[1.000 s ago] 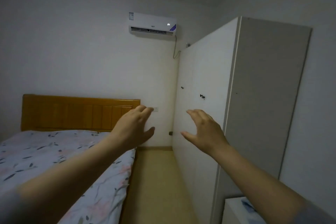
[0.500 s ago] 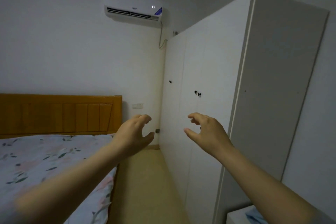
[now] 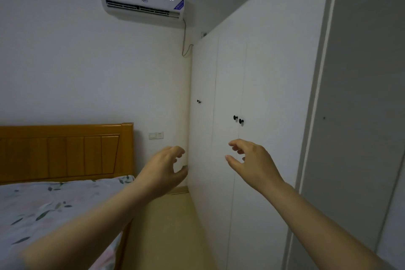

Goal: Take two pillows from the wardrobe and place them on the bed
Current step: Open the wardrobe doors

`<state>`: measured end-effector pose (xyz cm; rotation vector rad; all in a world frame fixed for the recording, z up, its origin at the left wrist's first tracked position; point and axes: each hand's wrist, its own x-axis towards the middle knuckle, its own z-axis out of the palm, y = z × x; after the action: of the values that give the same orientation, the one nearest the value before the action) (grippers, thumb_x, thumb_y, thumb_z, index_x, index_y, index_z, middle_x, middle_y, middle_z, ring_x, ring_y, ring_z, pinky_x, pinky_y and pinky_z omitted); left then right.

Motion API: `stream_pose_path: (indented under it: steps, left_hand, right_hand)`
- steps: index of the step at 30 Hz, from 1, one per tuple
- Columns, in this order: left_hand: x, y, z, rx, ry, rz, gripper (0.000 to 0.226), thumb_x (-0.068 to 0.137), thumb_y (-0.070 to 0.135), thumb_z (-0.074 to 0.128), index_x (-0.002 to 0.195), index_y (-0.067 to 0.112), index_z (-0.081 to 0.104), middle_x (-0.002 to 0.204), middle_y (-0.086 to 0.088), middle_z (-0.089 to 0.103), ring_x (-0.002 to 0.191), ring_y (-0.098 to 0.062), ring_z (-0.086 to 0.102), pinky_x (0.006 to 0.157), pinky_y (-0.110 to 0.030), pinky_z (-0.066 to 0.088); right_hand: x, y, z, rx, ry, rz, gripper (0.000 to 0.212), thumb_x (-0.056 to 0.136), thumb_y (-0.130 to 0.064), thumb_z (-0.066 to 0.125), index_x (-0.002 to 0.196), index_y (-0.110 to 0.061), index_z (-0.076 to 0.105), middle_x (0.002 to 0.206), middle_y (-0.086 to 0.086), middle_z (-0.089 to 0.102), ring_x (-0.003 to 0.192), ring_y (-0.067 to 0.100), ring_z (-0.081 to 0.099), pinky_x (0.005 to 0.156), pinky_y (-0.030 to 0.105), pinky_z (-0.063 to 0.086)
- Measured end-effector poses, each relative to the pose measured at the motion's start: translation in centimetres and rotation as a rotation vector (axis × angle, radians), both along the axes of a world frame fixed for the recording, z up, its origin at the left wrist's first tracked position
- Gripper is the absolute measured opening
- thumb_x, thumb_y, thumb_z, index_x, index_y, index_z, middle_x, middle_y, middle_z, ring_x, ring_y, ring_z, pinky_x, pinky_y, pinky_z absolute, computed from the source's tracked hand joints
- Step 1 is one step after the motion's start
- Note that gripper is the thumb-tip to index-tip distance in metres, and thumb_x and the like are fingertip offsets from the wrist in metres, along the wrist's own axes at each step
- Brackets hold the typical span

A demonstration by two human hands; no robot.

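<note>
White wardrobe (image 3: pixel 274 72), doors closed, fills three o'clock; the bed (image 3: pixel 43 208) lies at eight. Left hand (image 3: pixel 162 171) and right hand (image 3: pixel 254 164) hover empty, fingers loosely curled, the right at six o'clock of the black knobs (image 3: pixel 238 119).

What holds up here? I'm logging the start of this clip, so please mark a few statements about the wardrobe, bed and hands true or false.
1. The wardrobe doors are all closed. True.
2. The right hand grips a door knob. False: it hangs below the black knobs, holding nothing.
3. A pillow lies on the bed. False: none shows on the visible part.
4. The left hand holds nothing. True.
5. An air conditioner hangs high on the wall. True.
</note>
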<state>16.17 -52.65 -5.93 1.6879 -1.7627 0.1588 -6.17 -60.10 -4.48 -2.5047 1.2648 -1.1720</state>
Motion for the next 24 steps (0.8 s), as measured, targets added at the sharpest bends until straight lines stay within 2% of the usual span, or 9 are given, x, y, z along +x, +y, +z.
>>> stream_pose_path:
  steps: [11,18,24]
  left_hand:
    - [5.2,-16.9,-1.3,0.025,0.007,-0.057,0.045,0.086,0.038,0.057,0.127,0.024,0.047,0.123,0.005,0.055,0.105,-0.01,0.055,0.088,-0.031,0.053]
    - [9.5,-27.8,-0.5,0.02,-0.003,-0.169,0.045,0.086,0.037,0.057,0.128,0.022,0.048,0.123,0.003,0.056,0.104,-0.01,0.055,0.089,-0.031,0.051]
    - [11.2,-36.9,-0.4,0.027,0.063,-0.309,0.043,0.085,0.036,0.057,0.126,0.023,0.05,0.121,0.005,0.056,0.101,-0.008,0.055,0.089,-0.028,0.05]
  right_hand:
    - [5.2,-15.3,-2.0,0.045,-0.027,-0.045,0.041,0.088,-0.037,0.058,0.126,-0.023,0.055,0.119,-0.003,0.062,0.104,0.009,0.058,0.092,0.033,0.051]
    - [8.2,-24.0,-1.6,0.046,-0.076,-0.178,0.041,0.088,-0.035,0.06,0.125,-0.02,0.055,0.115,-0.002,0.064,0.103,0.012,0.058,0.091,0.036,0.052]
    - [9.6,-30.5,-0.6,0.019,-0.136,-0.35,0.038,0.087,-0.032,0.063,0.122,-0.018,0.058,0.113,-0.001,0.065,0.1,0.012,0.059,0.09,0.038,0.052]
